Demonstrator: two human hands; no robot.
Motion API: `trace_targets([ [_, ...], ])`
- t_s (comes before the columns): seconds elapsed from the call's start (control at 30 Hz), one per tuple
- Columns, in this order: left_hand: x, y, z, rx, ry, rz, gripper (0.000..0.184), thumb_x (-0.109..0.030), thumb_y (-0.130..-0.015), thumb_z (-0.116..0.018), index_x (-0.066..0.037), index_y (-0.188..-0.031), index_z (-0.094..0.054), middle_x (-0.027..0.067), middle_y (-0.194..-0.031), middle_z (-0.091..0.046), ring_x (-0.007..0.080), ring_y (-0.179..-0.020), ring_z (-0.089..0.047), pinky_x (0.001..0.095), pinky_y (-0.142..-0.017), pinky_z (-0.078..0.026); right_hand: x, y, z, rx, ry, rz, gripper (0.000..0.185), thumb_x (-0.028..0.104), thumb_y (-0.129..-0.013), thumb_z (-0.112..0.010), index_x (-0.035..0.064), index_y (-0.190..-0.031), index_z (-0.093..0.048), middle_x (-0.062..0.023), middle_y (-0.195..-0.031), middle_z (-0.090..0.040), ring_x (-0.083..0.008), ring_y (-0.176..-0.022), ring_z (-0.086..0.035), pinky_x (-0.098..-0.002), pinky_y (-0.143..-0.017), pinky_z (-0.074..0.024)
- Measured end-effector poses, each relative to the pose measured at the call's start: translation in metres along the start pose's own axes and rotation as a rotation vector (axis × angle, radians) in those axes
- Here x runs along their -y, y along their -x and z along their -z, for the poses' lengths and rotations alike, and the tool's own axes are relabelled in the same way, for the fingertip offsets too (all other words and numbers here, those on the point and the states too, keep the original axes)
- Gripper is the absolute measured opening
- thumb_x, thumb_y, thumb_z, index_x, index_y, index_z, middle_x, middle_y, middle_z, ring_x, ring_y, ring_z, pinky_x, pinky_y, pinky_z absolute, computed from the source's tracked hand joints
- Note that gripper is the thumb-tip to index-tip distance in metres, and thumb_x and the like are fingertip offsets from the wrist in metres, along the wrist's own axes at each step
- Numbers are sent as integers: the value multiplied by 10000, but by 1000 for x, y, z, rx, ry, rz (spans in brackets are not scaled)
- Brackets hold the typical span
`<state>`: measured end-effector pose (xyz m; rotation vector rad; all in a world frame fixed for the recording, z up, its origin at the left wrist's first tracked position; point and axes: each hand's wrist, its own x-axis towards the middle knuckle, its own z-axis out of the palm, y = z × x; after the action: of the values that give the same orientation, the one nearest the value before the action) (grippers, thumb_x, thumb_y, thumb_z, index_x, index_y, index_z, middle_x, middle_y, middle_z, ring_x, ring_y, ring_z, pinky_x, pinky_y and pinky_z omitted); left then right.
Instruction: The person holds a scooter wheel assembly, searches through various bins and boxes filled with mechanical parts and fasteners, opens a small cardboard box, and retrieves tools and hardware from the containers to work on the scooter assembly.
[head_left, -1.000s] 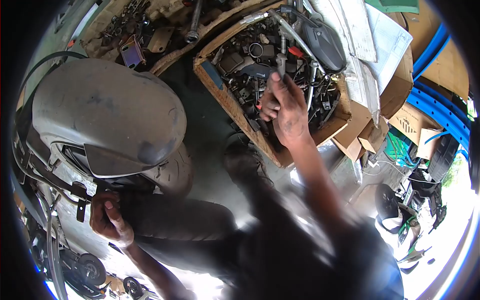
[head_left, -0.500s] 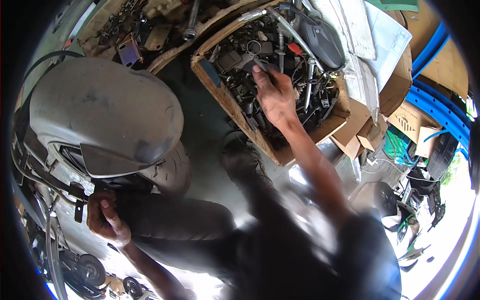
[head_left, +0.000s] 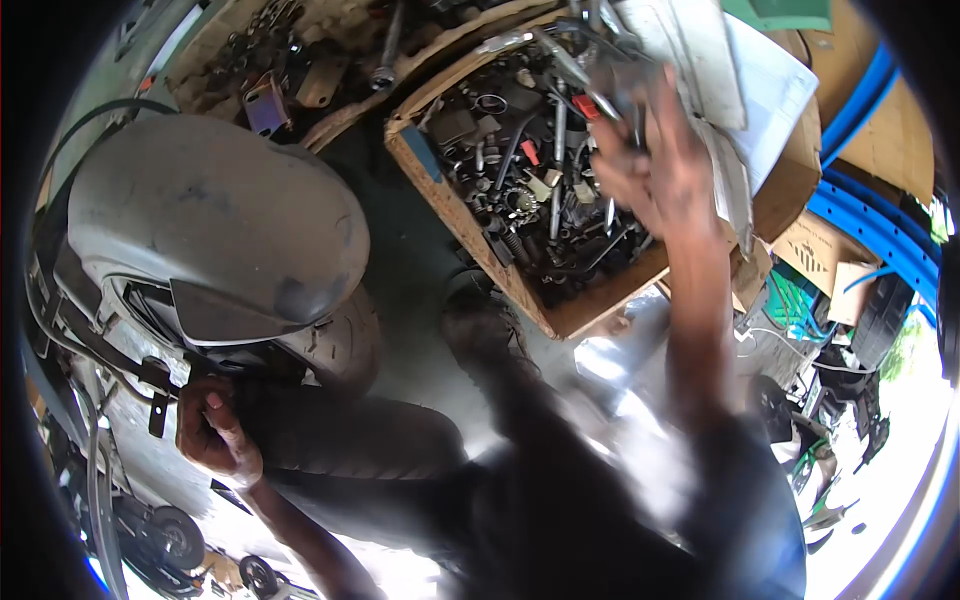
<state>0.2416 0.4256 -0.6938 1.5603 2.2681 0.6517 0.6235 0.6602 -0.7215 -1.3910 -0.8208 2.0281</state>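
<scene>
My right hand is smeared by motion over the right side of a wooden box. It is beside a dark rear-view mirror, also blurred; whether the fingers hold it I cannot tell. Loose metal parts, bolts and small fittings fill the box, with red pieces among them. At lower left my left hand has its fingers curled in, close to my bent knee and a small metal bracket. Anything inside those fingers is hidden.
A dusty motorcycle body panel with a tyre beneath it takes up the left. Behind the box lie more parts and a long metal rod. Paper sheets, cardboard boxes and blue metal beams stand at right.
My right hand has moved right, from the middle of the box to the mirror, which has shifted and blurred. Parts it covered now show. My left hand stays in place.
</scene>
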Motion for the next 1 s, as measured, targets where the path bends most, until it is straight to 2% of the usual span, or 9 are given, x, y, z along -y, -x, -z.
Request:
trace_targets([
  [0.3, 4, -5, 3, 79, 54, 35, 430, -360, -981, -478, 35, -846, -583, 96, -770, -589, 201, -721, -547, 317, -694, -432, -103, 25, 28, -155, 246, -200, 586, 612, -969, -388, 60, -843, -542, 46, -631, -393, -51, -511, -322, -217, -465, -268],
  [0.4, -1, -5, 4, 65, 21, 22, 418, -345, -983, -476, 34, -847, -588, 95, -758, -589, 204, -710, -548, 321, -690, -434, -102, -7, 11, -251, 436, 124, 550, 554, -992, -390, 53, -816, -533, 32, -623, -389, -71, -539, -361, -256, -478, -304],
  [0.6, -8, -6, -3, 15, 24, -28, 389, -316, -970, -491, 24, -802, -578, 108, -725, -575, 230, -660, -550, 334, -635, -430, -78, -61, -27, -263, 571, 341, 496, 447, -1022, -394, 24, -803, -532, -7, -620, -467, -147, -573, -444, -312, -533, -366],
  [0.67, -9, -6, -1, 4, 21, -47, 388, -314, -971, -490, 24, -802, -578, 108, -725, -575, 229, -661, -550, 334, -635, -430, -48, -62, -25, -249, 261, 260, 445, 479, -990, -470, 64, -847, -536, -4, -594, -458, -89, -492, -382, -274, -431, -299],
  [0.7, -8, -6, 0, 20, 14, -44, 388, -314, -972, -491, 25, -806, -578, 109, -728, -578, 228, -663, -551, 333, -636, -431, -43, -77, -18, -60, -261, 315, 363, 424, -988, -499, 64, -975, -544, -37, -686, -523, -132, -506, -458, -282, -428, -352],
  [0.8, -8, -5, -3, 36, 25, -43, 389, -317, -974, -492, 28, -815, -579, 110, -731, -582, 228, -666, -554, 331, -638, -434, -27, -82, 10, 345, -819, 299, 345, 353, -992, -526, 76, -1195, -554, -43, -751, -525, -138, -457, -439, -293, -387, -345],
  [0.9, -5, -6, -1, 21, 6, -36, 388, -307, -981, -483, 32, -824, -587, 106, -741, -589, 224, -680, -560, 334, -655, -439, -8, -32, -13, -197, -79, 211, 396, 466, -991, -453, 79, -979, -537, 20, -618, -387, -76, -412, -298, -253, -362, -226],
  [0.93, -3, -5, 0, 33, -8, -32, 387, -295, -987, -473, 35, -826, -593, 102, -751, -595, 218, -692, -563, 338, -671, -442, -14, -18, -13, -235, -77, 160, 523, 584, -964, -433, 70, -895, -503, 53, -543, -327, -51, -399, -257, -218, -359, -185],
  [1.0, -4, -6, 2, 35, -13, -18, 386, -295, -985, -476, 36, -825, -593, 102, -750, -593, 218, -689, -561, 337, -669, -441, -30, 7, -1, -240, 116, 26, 432, 494, -973, -484, 72, -887, -496, 49, -548, -290, -55, -398, -226, -230, -356, -168],
])
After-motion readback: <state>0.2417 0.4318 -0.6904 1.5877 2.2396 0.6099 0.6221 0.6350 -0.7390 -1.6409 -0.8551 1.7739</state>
